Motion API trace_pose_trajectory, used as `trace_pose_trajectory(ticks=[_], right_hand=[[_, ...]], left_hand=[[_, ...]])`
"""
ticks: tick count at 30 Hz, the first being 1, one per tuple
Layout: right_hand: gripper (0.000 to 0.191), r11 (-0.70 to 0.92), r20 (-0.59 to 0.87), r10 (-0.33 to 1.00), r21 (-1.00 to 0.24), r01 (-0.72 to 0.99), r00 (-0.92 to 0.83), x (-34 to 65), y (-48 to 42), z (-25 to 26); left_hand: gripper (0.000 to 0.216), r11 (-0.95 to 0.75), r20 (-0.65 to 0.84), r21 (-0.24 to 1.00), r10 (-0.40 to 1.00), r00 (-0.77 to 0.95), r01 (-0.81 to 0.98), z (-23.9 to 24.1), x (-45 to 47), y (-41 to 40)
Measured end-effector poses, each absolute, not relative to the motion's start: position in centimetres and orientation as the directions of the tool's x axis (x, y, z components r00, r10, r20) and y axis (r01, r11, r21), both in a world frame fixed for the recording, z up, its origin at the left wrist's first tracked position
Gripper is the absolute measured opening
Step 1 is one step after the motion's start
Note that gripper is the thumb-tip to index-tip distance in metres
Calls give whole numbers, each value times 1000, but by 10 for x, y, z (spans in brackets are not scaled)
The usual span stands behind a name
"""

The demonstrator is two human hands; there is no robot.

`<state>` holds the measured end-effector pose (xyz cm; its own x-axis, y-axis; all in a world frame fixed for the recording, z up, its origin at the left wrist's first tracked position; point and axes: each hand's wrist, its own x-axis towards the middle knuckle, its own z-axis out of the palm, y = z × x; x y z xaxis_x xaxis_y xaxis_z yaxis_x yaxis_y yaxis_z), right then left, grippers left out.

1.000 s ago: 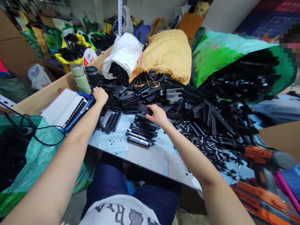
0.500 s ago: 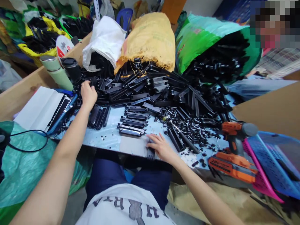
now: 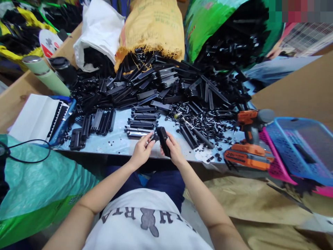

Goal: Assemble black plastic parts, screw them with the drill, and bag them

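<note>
Left hand (image 3: 140, 151) has neared right hand (image 3: 175, 149), whose fingers (image 3: 171, 138) partly hide a bar (image 3: 162, 136).

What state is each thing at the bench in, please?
Long black piece: held in right hand
Small black part: pinched in left hand
Yellow sack: open, black pieces at mouth
White sack: open
Green sack: open, more inside
Green bottle: capped
Drill: set down, unheld
Blue basket: open-topped
</note>
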<state>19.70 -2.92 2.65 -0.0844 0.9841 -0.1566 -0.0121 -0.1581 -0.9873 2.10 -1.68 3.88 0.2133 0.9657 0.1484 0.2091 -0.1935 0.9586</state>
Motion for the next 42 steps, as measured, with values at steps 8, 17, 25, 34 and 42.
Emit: trace_pose_trajectory(ticks=[8, 17, 25, 34, 42], right_hand=[[65, -39, -33, 987, -999, -37, -159, 191, -43, 39], [57, 53, 20, 973, -989, 139, -230, 193, -48, 41], [61, 129, 109, 979, -985, 110, -174, 168, -60, 37], [51, 233, 77, 947, -833, 502, -311, 198, -29, 33], [33, -41, 469, 836, -464, 885, 284, 344, 94, 69]], left_hand=[[34, -438, 373, 849, 893, 252, 295, 60, 12, -17], [35, -449, 404, 819, 893, 197, 358, 66, 15, -29], [36, -548, 576, 755, 817, 36, 361, 68, 26, -34], [43, -134, 157, 950, 986, -58, 281, 24, 19, -43], [44, -471, 301, 414, 879, 371, 779, 19, 5, -44]])
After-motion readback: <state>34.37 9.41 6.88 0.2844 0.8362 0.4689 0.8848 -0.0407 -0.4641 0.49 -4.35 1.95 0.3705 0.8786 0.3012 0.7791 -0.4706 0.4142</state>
